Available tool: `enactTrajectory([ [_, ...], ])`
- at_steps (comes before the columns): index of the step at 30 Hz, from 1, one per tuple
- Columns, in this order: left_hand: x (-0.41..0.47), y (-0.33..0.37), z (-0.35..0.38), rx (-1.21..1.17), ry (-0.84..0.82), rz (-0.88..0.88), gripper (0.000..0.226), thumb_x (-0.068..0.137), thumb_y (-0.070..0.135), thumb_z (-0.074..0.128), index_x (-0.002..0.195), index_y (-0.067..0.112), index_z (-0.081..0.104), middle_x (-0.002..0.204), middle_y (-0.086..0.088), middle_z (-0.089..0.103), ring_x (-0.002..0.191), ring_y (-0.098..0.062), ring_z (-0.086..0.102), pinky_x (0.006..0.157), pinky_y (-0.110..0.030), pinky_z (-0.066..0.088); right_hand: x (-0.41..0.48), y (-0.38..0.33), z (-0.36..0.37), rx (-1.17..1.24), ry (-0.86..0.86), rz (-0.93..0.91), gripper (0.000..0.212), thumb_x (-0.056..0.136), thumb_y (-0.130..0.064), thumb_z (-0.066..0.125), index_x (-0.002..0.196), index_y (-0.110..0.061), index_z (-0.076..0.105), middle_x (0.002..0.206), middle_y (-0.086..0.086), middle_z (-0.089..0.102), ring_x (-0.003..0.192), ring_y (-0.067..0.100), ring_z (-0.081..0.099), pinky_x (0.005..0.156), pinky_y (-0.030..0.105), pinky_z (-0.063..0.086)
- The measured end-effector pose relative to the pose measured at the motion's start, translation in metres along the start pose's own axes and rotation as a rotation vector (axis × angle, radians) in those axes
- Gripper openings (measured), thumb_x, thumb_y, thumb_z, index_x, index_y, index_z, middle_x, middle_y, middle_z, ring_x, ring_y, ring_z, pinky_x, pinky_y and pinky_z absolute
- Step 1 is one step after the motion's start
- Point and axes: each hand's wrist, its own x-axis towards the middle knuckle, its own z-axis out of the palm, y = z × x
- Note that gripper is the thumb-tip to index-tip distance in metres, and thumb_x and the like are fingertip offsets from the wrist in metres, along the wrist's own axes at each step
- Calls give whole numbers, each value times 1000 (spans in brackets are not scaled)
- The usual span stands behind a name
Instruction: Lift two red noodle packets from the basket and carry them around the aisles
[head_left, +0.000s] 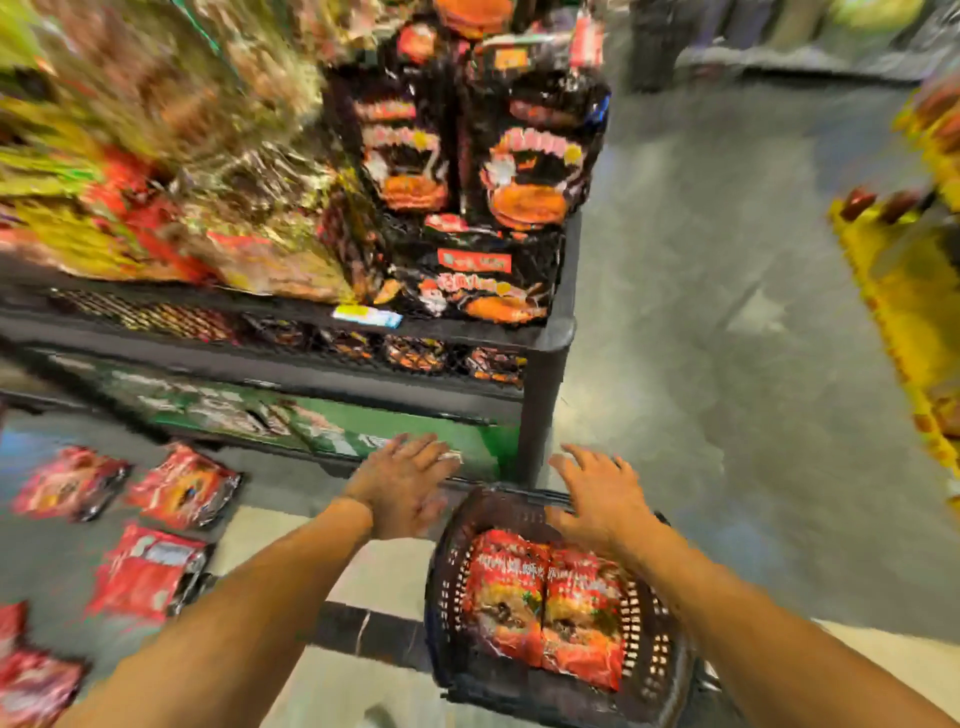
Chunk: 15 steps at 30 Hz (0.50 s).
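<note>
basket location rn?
Head view, lower right of centre: the dark basket sits on the floor at the foot of the shelf post, holding red packets, with the right hand over its far rim.

Bright, even indoor light, pale glare thrown on the grey floor (727, 291), heavy motion blur smeared across the shelf (291, 322) goods at upper left, edges bent by wide-angle distortion, centre only slightly sharper.

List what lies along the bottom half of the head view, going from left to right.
Red packets on the floor → left hand → dark basket holding red packets → right hand, above the basket's far rim → grey floor → yellow display.
</note>
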Motion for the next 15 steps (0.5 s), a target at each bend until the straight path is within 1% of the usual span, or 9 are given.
enactTrajectory([
  [1,-20,-8,-20,-16,14,-50,70,89,56,29,150,28,49,158,-2,48,148,-27,41,121,-50,32,-9,-12,-26,-13,26,-25,92,72,-70,27,155,-33,36,165,0,31,149,26,34,117,54,31],
  [2,-40,-16,-42,-21,57,-94,71,90,57,28,151,28,49,159,-3,47,149,-27,40,121,-49,32,-16,-24,-52,-28,58,-48,92,71,-70,27,154,-32,37,164,0,32,148,27,34,116,55,32],
  [4,-76,-33,-76,6,135,-151,62,94,57,39,145,27,55,148,-5,58,140,-29,51,115,-49,41,-31,-49,-98,-63,132,-94,87,74,-69,33,152,-31,43,161,0,37,146,26,39,116,55,34],
  [5,-93,-44,-95,24,167,-181,59,95,58,43,144,26,57,145,-4,60,138,-29,53,114,-48,42,-37,-62,-120,-75,185,-116,83,75,-67,37,149,-31,47,158,-1,42,143,25,43,114,53,37],
  [6,-110,-55,-111,27,200,-217,60,97,59,43,146,26,55,148,-4,59,140,-28,51,116,-49,40,-42,-74,-140,-86,239,-141,79,77,-66,41,147,-31,50,155,-2,46,141,24,46,112,50,40],
  [8,-146,-74,-143,20,279,-283,64,99,60,35,154,28,45,159,-2,46,150,-26,38,122,-50,31,-50,-102,-180,-106,311,-193,76,79,-65,45,146,-31,51,154,-3,47,141,23,46,111,48,41],
  [11,-204,-97,-183,23,358,-422,70,101,61,22,162,28,29,169,-1,28,158,-24,19,127,-50,17,-57,-150,-229,-157,372,-257,76,82,-66,44,150,-31,46,160,-3,41,147,22,39,117,48,37],
  [13,-246,-111,-203,32,422,-507,70,101,61,20,163,28,25,170,-1,24,159,-25,16,128,-50,14,-60,-188,-257,-178,425,-294,75,84,-65,45,151,-31,46,159,-2,42,147,22,40,117,47,38],
  [15,-288,-126,-216,61,459,-593,70,102,62,22,163,29,25,170,-2,26,158,-26,17,127,-51,16,-61,-229,-281,-192,482,-333,74,84,-65,44,149,-28,49,157,0,46,143,24,44,115,48,40],
])
